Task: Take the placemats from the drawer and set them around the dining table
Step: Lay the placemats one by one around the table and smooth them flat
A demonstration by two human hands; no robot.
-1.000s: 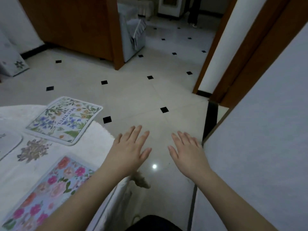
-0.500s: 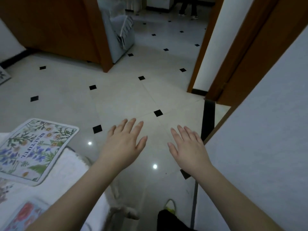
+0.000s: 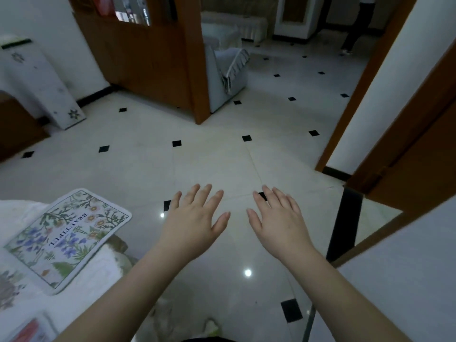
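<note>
While both hands are hovering empty, I am seeing the white-clothed dining table [image 3: 81,280] lower left, its floral rectangular placemat [image 3: 67,236] overhanging the edge and likely to slide off; left hand [image 3: 196,222] and right hand [image 3: 280,224] are spreading fingers wide.

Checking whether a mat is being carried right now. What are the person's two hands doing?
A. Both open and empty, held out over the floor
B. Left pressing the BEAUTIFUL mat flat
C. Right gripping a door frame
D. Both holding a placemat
A: the left hand and right hand are spread, palms down, holding nothing; the floral placemat lies apart on the table.
</note>
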